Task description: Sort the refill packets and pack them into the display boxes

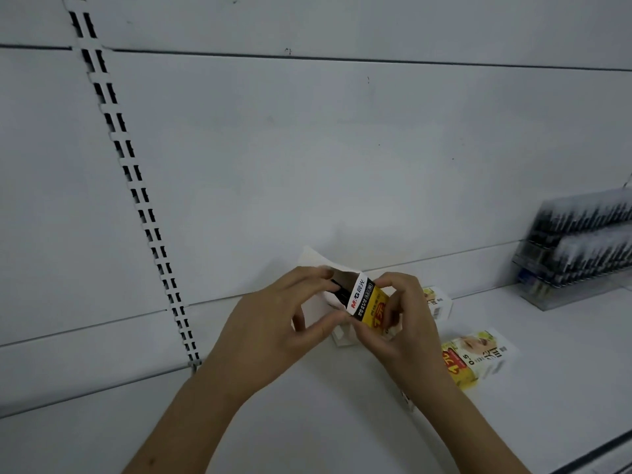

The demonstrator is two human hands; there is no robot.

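White metal shelf [307,432] carries everything, backed by a pale panel wall with a slotted upright rail [136,186] running down well left of the hands. Left hand [270,323] pinches the white opened flap of a small yellow, black and white cardboard display box [366,302], thumb below and fingers curled over the top edge; dark refill tips show inside the box mouth just beside those fingers. Right hand [407,323] grips the box's yellow printed side, fingers wrapped round it, so both grips are narrow and closed on the same box, held just above the shelf. Under the hands a white carton piece [342,338] lies partly hidden. Just right of the right grip, a white and yellow box [437,302] stands behind the wrist, and a similar printed box [478,357] lies flat near the forearm. Well to the right, a clear plastic rack of dark pens [581,248] sits blurred at the edge.
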